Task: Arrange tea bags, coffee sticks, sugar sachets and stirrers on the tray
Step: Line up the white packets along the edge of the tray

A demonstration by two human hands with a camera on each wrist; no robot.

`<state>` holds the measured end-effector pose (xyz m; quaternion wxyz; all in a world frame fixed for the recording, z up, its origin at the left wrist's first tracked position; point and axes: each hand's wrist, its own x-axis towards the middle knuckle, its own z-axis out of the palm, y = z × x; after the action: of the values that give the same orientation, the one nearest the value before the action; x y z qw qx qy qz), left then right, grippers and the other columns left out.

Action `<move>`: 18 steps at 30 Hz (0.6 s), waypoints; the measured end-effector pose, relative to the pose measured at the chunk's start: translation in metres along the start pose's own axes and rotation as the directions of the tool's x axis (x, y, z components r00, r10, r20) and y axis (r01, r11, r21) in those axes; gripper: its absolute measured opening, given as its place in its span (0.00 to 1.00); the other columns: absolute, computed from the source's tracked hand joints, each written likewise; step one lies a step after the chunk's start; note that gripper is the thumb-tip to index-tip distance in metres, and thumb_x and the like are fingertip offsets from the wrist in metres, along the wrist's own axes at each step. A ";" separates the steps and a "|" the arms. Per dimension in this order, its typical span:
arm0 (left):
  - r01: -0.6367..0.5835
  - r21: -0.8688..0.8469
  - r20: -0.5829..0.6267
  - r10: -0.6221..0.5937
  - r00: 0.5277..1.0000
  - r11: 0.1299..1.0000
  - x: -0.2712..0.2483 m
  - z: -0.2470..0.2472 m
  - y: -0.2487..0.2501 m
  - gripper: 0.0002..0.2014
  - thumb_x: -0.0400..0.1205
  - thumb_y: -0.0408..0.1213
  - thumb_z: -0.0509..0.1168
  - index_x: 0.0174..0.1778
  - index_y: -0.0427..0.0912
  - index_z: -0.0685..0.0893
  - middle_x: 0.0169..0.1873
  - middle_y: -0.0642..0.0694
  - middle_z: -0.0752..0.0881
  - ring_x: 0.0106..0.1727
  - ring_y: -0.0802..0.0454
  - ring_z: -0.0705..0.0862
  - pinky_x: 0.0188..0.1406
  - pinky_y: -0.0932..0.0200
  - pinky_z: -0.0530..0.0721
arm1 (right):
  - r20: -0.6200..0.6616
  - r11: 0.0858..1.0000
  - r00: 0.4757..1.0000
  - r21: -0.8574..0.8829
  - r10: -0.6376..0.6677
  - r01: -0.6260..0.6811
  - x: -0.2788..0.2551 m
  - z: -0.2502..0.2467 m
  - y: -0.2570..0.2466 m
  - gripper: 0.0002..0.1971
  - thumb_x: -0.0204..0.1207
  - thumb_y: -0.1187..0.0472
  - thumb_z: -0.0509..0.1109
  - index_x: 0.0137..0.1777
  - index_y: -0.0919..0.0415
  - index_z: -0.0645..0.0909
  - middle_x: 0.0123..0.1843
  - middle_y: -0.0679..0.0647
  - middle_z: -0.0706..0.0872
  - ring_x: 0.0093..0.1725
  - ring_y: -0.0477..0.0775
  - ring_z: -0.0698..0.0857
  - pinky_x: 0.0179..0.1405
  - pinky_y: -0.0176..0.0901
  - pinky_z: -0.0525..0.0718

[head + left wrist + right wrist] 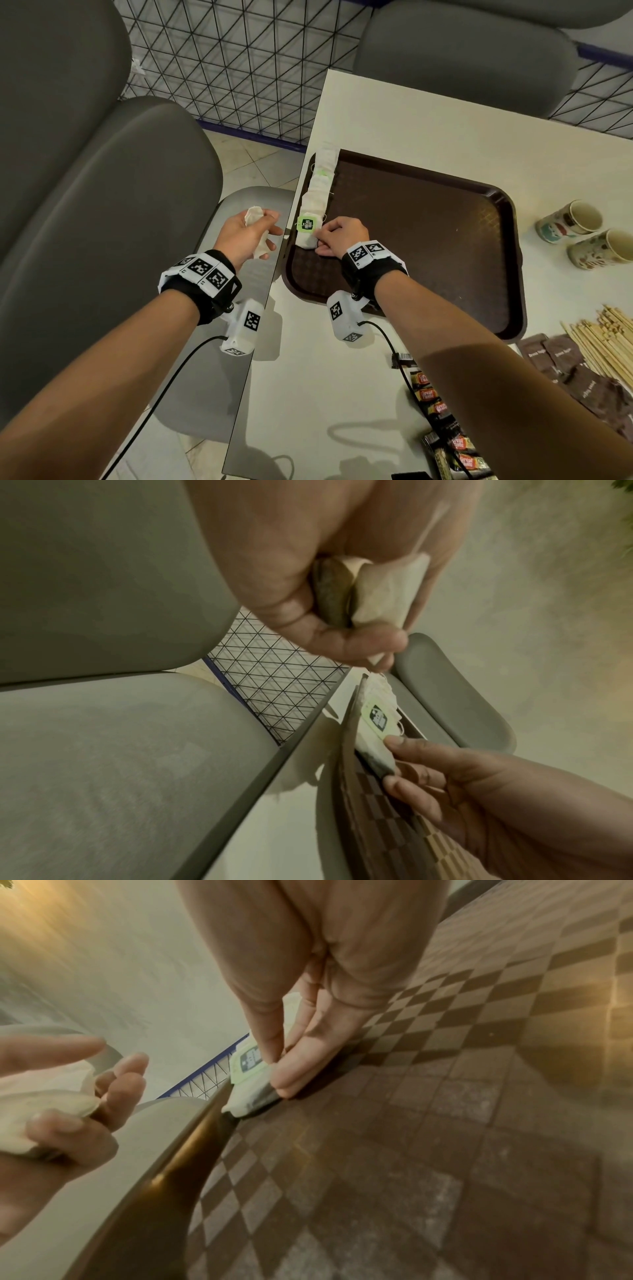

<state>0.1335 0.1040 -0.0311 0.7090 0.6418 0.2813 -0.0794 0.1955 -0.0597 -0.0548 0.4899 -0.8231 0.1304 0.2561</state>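
Observation:
A dark brown tray lies on the white table. A row of white tea bags runs along its left rim. My right hand pinches the nearest tea bag, the one with a green tag, against the tray's left edge; the right wrist view shows thumb and fingers closed on that bag. My left hand hovers left of the table edge over a chair seat, gripping a small bunch of tea bags, also seen in the left wrist view.
Wooden stirrers, brown sugar sachets and coffee sticks lie on the table to the right and near me. Two paper cups lie on their sides right of the tray. Grey chairs and a wire fence stand to the left.

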 end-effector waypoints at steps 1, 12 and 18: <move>-0.004 -0.002 0.005 0.004 1.000 1.000 0.000 0.001 0.000 0.03 0.82 0.39 0.67 0.48 0.45 0.82 0.37 0.43 0.86 0.22 0.56 0.80 0.18 0.66 0.77 | -0.009 1.000 1.000 -0.006 -0.005 0.005 0.000 0.000 0.000 0.05 0.73 0.61 0.75 0.41 0.58 0.82 0.33 0.53 0.88 0.34 0.54 0.90 0.44 0.47 0.91; 0.054 -0.107 0.064 -0.047 0.997 0.993 -0.005 0.021 0.006 0.11 0.88 0.38 0.54 0.55 0.39 0.81 0.45 0.34 0.85 0.37 0.46 0.86 0.30 0.58 0.88 | 0.267 0.958 0.932 -0.083 -0.244 0.275 -0.027 -0.005 -0.024 0.14 0.68 0.47 0.78 0.43 0.56 0.83 0.34 0.52 0.87 0.30 0.48 0.85 0.40 0.42 0.88; 0.067 -0.097 0.071 -0.060 0.996 0.993 -0.011 0.030 0.009 0.14 0.88 0.39 0.52 0.62 0.43 0.82 0.54 0.35 0.84 0.45 0.46 0.85 0.38 0.55 0.86 | 0.373 0.930 0.892 -0.159 -0.255 0.332 -0.029 -0.006 -0.024 0.19 0.64 0.53 0.82 0.53 0.58 0.84 0.37 0.47 0.81 0.35 0.43 0.82 0.35 0.34 0.83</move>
<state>0.1373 0.0743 -0.0169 0.7463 0.5934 0.2810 -0.1094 0.1843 -0.0541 -0.0187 0.4448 -0.8241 -0.1133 0.3319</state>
